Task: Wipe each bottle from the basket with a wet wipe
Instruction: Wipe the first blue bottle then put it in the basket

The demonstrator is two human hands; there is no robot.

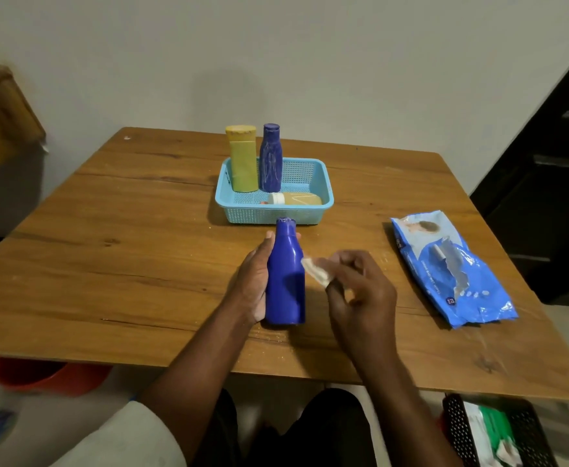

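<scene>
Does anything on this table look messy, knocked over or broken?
One small tan bottle lies on its side in the blue basket, while its two neighbours stand upright. The wipes pack looks crumpled, its top torn open.

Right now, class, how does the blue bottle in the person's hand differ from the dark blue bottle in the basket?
The bright blue plastic bottle is held out of the basket in the left hand; the dark blue plastic bottle stands inside the light blue mesh basket. The held one looks clean and glossy; the basket one shows pale streaks. Both share a narrow-necked shape.
</scene>
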